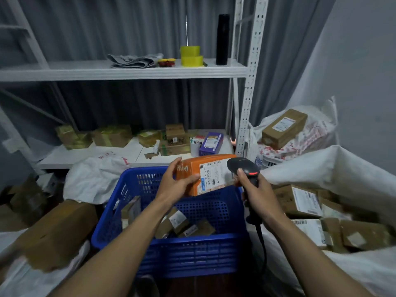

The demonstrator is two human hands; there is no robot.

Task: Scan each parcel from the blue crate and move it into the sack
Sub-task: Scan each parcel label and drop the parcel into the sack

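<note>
Orange parcel (205, 174) held before a handheld scanner (237, 165), above the blue crate (171, 254).

The left hand (174, 183) grips the parcel's left end, label towards the camera, over the crate's rim at 12 o'clock. The right hand (255, 189) is wrapped round the scanner's handle; the scanner head sits at the label's 3 o'clock edge, possibly touching it. Small brown parcels (182, 224) lie in the crate. At the crate's 3 o'clock an open white sack (342, 168) holds labelled boxes (300, 200).
</note>
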